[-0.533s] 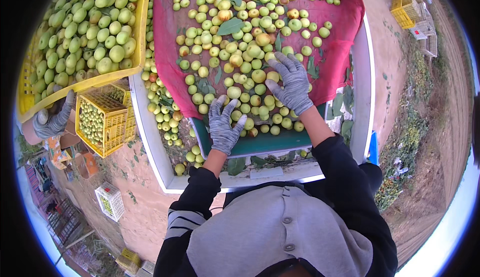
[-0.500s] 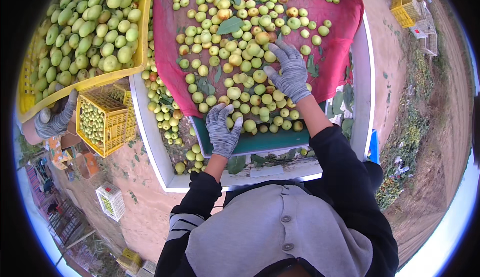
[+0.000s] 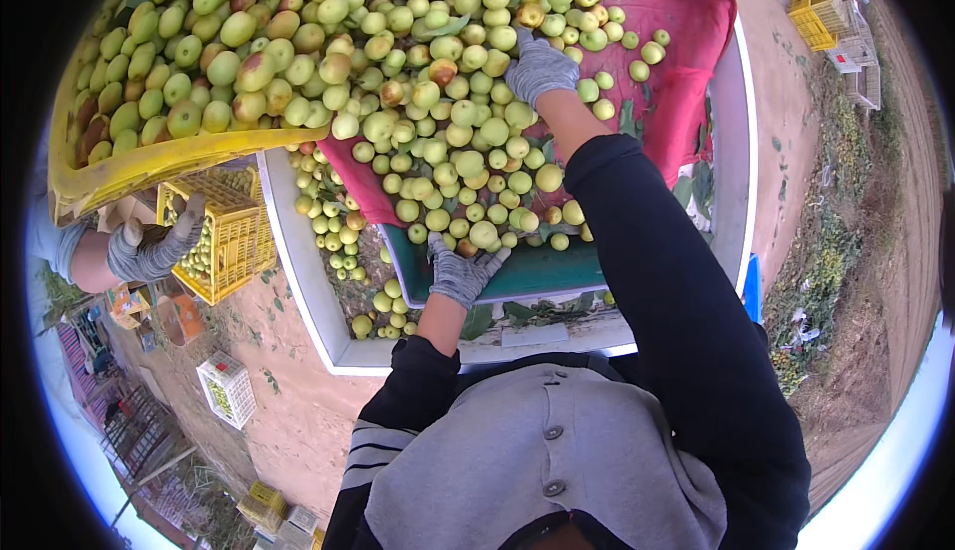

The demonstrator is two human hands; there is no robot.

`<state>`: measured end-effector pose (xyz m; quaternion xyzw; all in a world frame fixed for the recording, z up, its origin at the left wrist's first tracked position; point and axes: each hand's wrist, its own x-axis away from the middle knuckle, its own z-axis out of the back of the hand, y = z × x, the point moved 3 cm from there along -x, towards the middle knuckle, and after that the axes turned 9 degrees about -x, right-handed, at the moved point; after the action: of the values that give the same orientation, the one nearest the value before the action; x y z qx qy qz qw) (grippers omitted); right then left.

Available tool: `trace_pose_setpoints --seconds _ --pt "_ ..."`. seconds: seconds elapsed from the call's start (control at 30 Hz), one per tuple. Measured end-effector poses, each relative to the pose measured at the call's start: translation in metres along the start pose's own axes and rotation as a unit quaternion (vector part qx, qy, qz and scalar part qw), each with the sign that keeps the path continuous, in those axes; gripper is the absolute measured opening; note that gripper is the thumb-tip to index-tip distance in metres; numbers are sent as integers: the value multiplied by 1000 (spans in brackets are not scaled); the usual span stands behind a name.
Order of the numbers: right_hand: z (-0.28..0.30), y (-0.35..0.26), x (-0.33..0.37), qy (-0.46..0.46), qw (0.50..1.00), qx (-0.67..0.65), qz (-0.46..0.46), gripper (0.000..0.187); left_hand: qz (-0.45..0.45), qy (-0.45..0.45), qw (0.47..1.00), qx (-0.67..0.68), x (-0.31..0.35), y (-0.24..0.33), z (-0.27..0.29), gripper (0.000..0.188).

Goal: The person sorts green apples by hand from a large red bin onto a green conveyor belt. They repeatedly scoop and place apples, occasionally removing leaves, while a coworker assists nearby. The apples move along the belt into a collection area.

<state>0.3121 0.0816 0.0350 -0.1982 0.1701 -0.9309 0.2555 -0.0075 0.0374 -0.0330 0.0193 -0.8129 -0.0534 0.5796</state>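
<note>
The green fruit (image 3: 470, 164) lies on the red cloth (image 3: 686, 102), heaped thicker now, since the yellow crate (image 3: 199, 155) leans farther over the bench's (image 3: 744, 142) left edge; this gives more fruit to handle. The left grip (image 3: 460, 275), spread and seemingly empty, touches fruit at the cloth's near edge. The right grip (image 3: 542, 67) lies farther in, beside fruit; its closing and hold cannot be told.

Fruit (image 3: 464, 112) on cloth (image 3: 686, 83); crate (image 3: 149, 174) left of cloth, tray (image 3: 542, 270) at near edge.
</note>
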Motion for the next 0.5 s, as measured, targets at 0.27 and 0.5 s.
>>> trace_pose_setpoints --seconds 0.27,0.5 --pt "-8 37 22 39 986 7 164 43 17 -216 976 11 6 -11 -28 83" --pt "8 80 132 12 820 -544 178 49 -177 -269 914 -247 3 -18 -38 87"
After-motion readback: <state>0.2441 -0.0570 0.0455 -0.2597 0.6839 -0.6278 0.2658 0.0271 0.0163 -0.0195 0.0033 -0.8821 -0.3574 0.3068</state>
